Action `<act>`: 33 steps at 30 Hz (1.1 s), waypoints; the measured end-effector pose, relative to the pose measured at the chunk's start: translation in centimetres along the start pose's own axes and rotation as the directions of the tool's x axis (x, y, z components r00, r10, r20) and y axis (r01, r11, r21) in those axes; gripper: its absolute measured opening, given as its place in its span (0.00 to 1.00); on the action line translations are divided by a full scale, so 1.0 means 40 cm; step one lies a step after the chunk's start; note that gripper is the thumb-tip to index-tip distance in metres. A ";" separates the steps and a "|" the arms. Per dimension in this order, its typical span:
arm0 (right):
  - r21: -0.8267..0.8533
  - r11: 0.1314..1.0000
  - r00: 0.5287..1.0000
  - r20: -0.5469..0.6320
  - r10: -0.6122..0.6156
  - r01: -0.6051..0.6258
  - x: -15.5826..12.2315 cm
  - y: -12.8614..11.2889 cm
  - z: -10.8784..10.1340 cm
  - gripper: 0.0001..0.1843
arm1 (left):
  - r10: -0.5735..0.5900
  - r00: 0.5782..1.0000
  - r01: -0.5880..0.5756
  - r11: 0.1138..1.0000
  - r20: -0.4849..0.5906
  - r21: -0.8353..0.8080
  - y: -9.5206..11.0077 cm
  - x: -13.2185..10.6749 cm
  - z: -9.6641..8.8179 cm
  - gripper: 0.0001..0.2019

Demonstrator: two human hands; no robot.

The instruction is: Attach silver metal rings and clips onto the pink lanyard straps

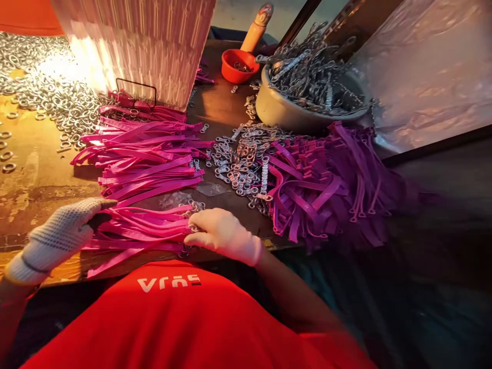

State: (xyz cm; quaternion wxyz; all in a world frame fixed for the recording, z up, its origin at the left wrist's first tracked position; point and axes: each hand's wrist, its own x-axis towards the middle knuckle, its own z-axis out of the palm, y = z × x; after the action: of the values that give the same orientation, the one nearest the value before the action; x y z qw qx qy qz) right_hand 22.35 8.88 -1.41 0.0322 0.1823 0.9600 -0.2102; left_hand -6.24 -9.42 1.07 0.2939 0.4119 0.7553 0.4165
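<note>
A bundle of pink straps (148, 225) lies across the table edge just in front of me. At its left end my left hand (63, 233), in a grey knitted glove with dark dots, has its fingers closed around some of the straps. My right hand (225, 236), in a thin white glove, pinches the right end, where small metal fittings (196, 206) show. What lies under its fingertips is partly hidden. Just beyond sits a larger pile of pink straps (149, 159), laid roughly side by side.
Metal rings (69, 100) spread over the left of the table beside a bright translucent corrugated sheet (146, 46). Metal links (246, 159) and purple straps (319, 189) are heaped at right. Behind them stand a tub (272, 105) full of metal pieces and a red bowl (232, 74).
</note>
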 end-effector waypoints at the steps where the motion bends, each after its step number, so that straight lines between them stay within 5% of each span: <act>1: 0.047 0.999 0.999 -0.033 0.004 -0.002 -0.001 0.036 -0.010 0.16 | -0.017 1.000 0.017 1.000 0.005 0.003 -0.007 -0.009 0.005 0.13; 4: -0.035 0.964 0.939 -0.236 0.249 -0.264 0.031 0.160 -0.019 0.12 | -0.212 0.973 0.226 0.951 0.088 -0.209 0.001 -0.024 0.064 0.13; 7: -0.271 0.833 0.860 -0.326 0.392 -0.483 0.101 0.266 0.006 0.13 | -0.367 0.831 0.556 0.575 0.418 -0.600 0.032 -0.005 0.139 0.19; 9: -0.346 0.795 0.855 -0.346 0.386 -0.499 0.144 0.309 0.030 0.16 | -0.303 0.751 0.660 0.330 0.587 -0.674 0.046 0.017 0.172 0.20; 10: -0.341 0.798 0.854 -0.355 0.380 -0.497 0.160 0.324 0.040 0.17 | -0.274 0.736 0.677 0.282 0.619 -0.680 0.049 0.026 0.182 0.18; 18: 0.034 0.866 0.774 -0.432 0.463 -0.499 0.202 0.391 0.063 0.15 | -0.340 0.824 0.567 0.505 0.453 -0.651 0.031 0.006 0.209 0.15; 21: 0.153 0.885 0.723 -0.524 0.450 -0.440 0.191 0.352 0.046 0.13 | -0.299 0.864 0.492 0.678 0.406 -0.546 0.023 -0.006 0.215 0.16; 23: 0.330 0.904 0.714 -0.560 0.420 -0.272 0.165 0.289 0.030 0.11 | -0.292 0.871 0.476 0.700 0.395 -0.533 0.016 -0.010 0.218 0.19; 25: 0.554 0.827 0.781 -0.472 0.409 -0.097 0.130 0.202 0.018 0.12 | -0.297 0.866 0.495 0.621 0.402 -0.608 0.009 -0.011 0.223 0.17; 28: 0.714 0.699 0.909 -0.281 0.308 -0.016 0.085 0.066 0.022 0.12 | -0.282 0.853 0.521 0.456 0.439 -0.721 0.004 -0.009 0.235 0.18; 33: 0.613 0.787 0.949 -0.285 0.137 0.071 0.077 -0.082 0.068 0.17 | -0.165 0.897 0.440 0.423 0.410 -0.792 0.012 -0.022 0.272 0.17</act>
State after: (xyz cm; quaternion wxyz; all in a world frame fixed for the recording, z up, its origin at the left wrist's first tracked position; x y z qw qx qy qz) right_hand 18.23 6.01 -3.04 -0.1786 0.2309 0.8278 -0.4791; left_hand 2.93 -5.84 -3.64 0.6312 0.1139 0.4531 0.6191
